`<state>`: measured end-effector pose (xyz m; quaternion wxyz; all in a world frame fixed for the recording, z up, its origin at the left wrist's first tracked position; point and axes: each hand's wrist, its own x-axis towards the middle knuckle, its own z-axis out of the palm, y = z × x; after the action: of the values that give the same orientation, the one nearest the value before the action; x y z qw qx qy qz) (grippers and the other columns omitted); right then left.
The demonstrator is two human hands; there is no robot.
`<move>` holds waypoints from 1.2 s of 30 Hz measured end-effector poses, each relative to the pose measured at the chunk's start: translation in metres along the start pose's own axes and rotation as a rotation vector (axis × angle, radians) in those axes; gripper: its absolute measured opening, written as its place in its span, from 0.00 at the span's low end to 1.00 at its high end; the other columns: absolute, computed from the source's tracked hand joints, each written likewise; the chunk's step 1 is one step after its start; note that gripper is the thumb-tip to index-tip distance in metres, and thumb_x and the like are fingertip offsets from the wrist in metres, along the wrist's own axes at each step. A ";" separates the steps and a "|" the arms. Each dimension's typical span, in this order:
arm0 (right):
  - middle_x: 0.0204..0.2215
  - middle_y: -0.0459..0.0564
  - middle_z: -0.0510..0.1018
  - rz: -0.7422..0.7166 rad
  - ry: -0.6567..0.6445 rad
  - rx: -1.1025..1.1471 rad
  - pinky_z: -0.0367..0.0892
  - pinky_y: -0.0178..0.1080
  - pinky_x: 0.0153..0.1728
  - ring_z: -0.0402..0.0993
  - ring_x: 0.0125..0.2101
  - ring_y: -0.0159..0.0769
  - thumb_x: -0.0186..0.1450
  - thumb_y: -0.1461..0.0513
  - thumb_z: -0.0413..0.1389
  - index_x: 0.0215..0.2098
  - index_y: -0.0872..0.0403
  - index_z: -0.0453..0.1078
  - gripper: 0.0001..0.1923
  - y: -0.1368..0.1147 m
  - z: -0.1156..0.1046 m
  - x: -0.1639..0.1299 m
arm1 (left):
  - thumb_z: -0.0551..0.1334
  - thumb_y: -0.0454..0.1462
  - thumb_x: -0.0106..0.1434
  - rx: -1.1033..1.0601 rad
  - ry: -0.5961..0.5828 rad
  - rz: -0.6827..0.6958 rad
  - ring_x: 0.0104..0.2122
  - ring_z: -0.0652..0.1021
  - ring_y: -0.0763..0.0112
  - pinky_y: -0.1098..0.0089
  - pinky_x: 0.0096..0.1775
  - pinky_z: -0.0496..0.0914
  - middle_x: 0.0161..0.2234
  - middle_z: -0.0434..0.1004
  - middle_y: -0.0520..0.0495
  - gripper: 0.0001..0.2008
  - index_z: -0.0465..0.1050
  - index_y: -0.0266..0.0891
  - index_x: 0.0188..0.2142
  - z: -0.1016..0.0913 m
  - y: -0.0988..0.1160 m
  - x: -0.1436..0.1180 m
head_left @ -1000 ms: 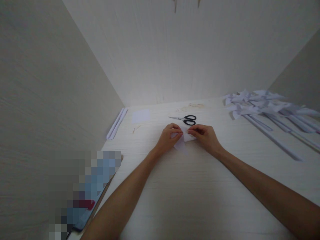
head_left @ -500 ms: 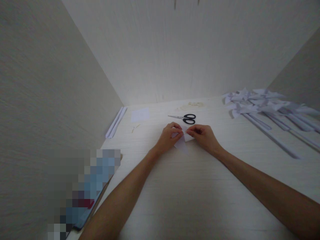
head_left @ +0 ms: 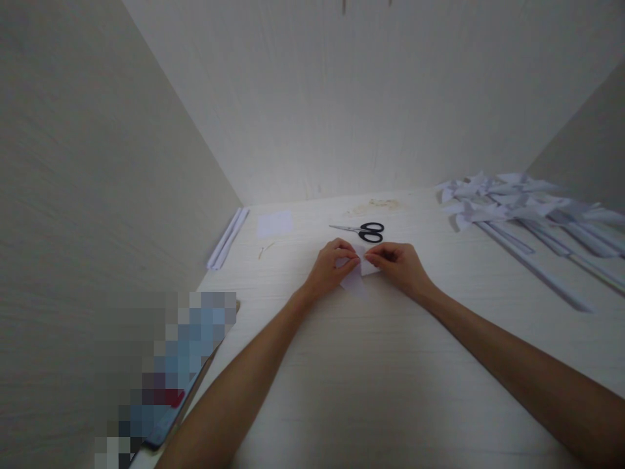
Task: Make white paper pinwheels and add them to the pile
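Observation:
A small piece of white paper (head_left: 352, 281), cut or folded into flaps, is held between my two hands above the table. My left hand (head_left: 333, 266) pinches it from the left with thumb and forefinger. From the right, my right hand (head_left: 396, 262) pinches it near the middle; its fingers hide part of the paper, and I cannot tell whether a pin is between them. Just beyond the hands lie scissors (head_left: 372, 232) with black handles, blades pointing left.
Several white paper pinwheels (head_left: 481, 210) on rolled-paper sticks lie at the right. A paper square (head_left: 275, 223), rolled paper sticks (head_left: 227, 238) and thin slivers (head_left: 266, 249) lie at the left. Pale scraps (head_left: 383, 204) are near the wall. A blurred-out object (head_left: 195, 352) sits at the left edge.
Almost nothing differs. Both hands keep their pinch on the paper, with the fingertips shifted very slightly; the whole view has drifted a little.

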<state>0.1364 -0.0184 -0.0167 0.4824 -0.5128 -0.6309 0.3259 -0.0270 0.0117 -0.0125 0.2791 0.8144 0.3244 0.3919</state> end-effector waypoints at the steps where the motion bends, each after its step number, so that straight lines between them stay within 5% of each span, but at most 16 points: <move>1: 0.20 0.48 0.74 0.007 0.009 0.034 0.60 0.35 0.23 0.66 0.21 0.31 0.51 0.59 0.56 0.23 0.56 0.71 0.08 0.000 0.000 0.000 | 0.59 0.35 0.52 -0.001 0.012 -0.004 0.33 0.70 0.71 0.68 0.37 0.66 0.29 0.69 0.47 0.04 0.72 0.36 0.25 0.000 -0.001 0.000; 20: 0.17 0.44 0.67 -0.066 0.058 -0.059 0.59 0.32 0.20 0.62 0.19 0.28 0.49 0.62 0.57 0.25 0.56 0.67 0.05 -0.001 0.003 -0.001 | 0.60 0.36 0.52 -0.040 0.038 0.000 0.33 0.71 0.71 0.68 0.38 0.66 0.30 0.69 0.46 0.05 0.73 0.36 0.27 0.000 -0.001 -0.001; 36: 0.20 0.47 0.72 -0.104 -0.003 -0.136 0.58 0.32 0.20 0.62 0.20 0.28 0.51 0.62 0.55 0.24 0.57 0.69 0.05 0.000 0.003 -0.001 | 0.60 0.34 0.53 -0.031 0.024 0.022 0.33 0.71 0.71 0.69 0.37 0.66 0.30 0.69 0.46 0.04 0.73 0.36 0.26 -0.001 0.000 -0.001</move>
<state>0.1341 -0.0187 -0.0179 0.4618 -0.5103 -0.6783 0.2574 -0.0279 0.0115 -0.0126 0.2837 0.8086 0.3128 0.4096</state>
